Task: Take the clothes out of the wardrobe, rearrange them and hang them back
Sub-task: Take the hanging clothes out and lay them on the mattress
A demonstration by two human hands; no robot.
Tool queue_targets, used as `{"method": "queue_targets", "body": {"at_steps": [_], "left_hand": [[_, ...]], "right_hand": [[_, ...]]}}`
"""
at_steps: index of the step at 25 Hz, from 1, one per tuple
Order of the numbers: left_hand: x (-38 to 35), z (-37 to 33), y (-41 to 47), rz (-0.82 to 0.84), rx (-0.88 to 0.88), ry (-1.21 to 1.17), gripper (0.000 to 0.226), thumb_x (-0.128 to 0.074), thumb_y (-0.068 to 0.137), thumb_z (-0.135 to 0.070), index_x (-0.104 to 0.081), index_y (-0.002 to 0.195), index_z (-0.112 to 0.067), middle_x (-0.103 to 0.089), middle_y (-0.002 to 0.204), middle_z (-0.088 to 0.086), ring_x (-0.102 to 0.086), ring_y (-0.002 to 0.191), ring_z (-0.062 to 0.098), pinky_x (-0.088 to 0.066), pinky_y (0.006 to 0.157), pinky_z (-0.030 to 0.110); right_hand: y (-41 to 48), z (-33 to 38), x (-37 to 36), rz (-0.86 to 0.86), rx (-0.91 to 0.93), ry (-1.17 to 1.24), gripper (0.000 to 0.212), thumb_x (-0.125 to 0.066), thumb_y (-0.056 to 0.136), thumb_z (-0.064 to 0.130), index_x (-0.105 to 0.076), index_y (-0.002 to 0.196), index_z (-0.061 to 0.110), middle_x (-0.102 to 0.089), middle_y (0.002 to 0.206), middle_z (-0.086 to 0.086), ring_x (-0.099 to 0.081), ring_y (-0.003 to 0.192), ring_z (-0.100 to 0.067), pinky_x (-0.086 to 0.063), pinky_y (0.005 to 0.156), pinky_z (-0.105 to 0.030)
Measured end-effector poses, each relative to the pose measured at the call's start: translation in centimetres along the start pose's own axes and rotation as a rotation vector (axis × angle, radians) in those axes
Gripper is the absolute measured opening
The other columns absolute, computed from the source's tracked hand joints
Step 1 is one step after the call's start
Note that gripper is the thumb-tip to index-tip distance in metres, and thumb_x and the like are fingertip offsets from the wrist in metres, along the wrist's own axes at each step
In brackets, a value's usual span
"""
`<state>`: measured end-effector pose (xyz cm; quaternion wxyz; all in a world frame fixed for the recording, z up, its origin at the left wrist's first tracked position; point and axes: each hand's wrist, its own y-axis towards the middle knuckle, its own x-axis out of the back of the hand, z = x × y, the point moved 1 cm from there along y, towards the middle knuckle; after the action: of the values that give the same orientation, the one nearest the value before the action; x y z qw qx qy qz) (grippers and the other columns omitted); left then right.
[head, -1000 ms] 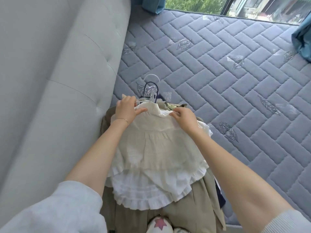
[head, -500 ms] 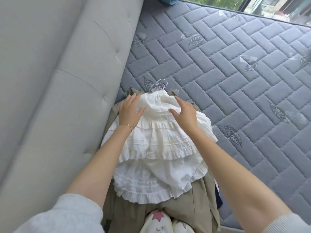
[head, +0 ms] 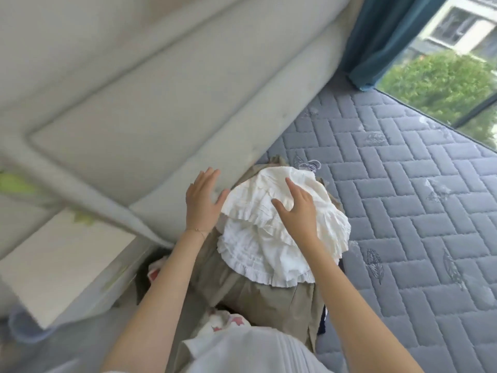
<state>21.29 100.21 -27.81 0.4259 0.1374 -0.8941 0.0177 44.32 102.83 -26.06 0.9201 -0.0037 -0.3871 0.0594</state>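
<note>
A white ruffled garment [head: 274, 238] lies folded on top of a pile of clothes on the grey quilted mattress [head: 403, 211]. Under it is a khaki garment [head: 258, 297], and hanger hooks [head: 312, 166] poke out at the pile's far end. My right hand [head: 297, 208] rests flat on the white garment with its fingers spread. My left hand [head: 203, 201] hovers open just left of the garment, beside the padded headboard, holding nothing. A dark garment [head: 322, 319] peeks out at the pile's right edge.
The pale grey padded headboard [head: 161, 90] runs along the left of the mattress. A white bedside surface [head: 61, 265] sits lower left. A teal curtain [head: 376, 39] and a window with greenery are at the top right. A star-patterned cloth [head: 228, 320] lies near my body.
The view has swung left and tilted. My left hand has lifted off the white garment and opened beside it. My right hand has flattened on top of the garment.
</note>
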Motion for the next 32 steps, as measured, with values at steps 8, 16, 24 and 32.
{"method": "queue_targets", "body": {"at_steps": [8, 16, 24, 32], "left_hand": [[12.0, 5.3, -20.5, -0.407, 0.307, 0.021, 0.05, -0.053, 0.098, -0.033, -0.043, 0.144, -0.017, -0.04, 0.151, 0.004, -0.029, 0.144, 0.025, -0.027, 0.115, 0.052], [21.9, 9.9, -44.1, -0.894, 0.699, 0.091, 0.051, -0.059, 0.095, -0.026, -0.045, 0.142, -0.01, -0.043, 0.149, 0.008, -0.033, 0.142, 0.026, -0.028, 0.115, 0.048], [28.2, 12.8, -67.6, -1.218, 0.991, 0.118, 0.052, -0.051, 0.099, -0.031, -0.039, 0.146, -0.013, -0.039, 0.151, 0.004, -0.03, 0.143, 0.019, -0.027, 0.117, 0.046], [33.5, 16.2, -83.3, -1.334, 1.23, 0.173, 0.055, -0.042, 0.101, -0.042, -0.032, 0.15, -0.019, -0.031, 0.156, -0.004, -0.021, 0.146, 0.011, -0.017, 0.121, 0.037]], "right_hand": [[-10.7, 11.0, -5.6, 0.343, 0.439, 0.045, 0.058, -0.063, 0.093, 0.03, -0.043, 0.145, 0.018, -0.048, 0.144, 0.0, -0.037, 0.135, -0.019, -0.03, 0.113, -0.033], [-26.8, 23.5, -14.9, 0.714, 0.9, 0.069, 0.057, -0.062, 0.093, 0.025, -0.042, 0.146, 0.017, -0.048, 0.145, 0.0, -0.036, 0.135, -0.02, -0.025, 0.111, -0.025], [-49.6, 32.8, -24.2, 1.063, 1.248, 0.084, 0.054, -0.069, 0.088, 0.015, -0.051, 0.138, 0.008, -0.058, 0.134, -0.01, -0.049, 0.126, -0.03, -0.034, 0.106, -0.033], [-66.9, 38.9, -31.1, 1.192, 1.42, 0.111, 0.054, -0.062, 0.093, 0.023, -0.044, 0.144, 0.017, -0.048, 0.145, -0.001, -0.038, 0.135, -0.019, -0.023, 0.107, -0.021]]}}
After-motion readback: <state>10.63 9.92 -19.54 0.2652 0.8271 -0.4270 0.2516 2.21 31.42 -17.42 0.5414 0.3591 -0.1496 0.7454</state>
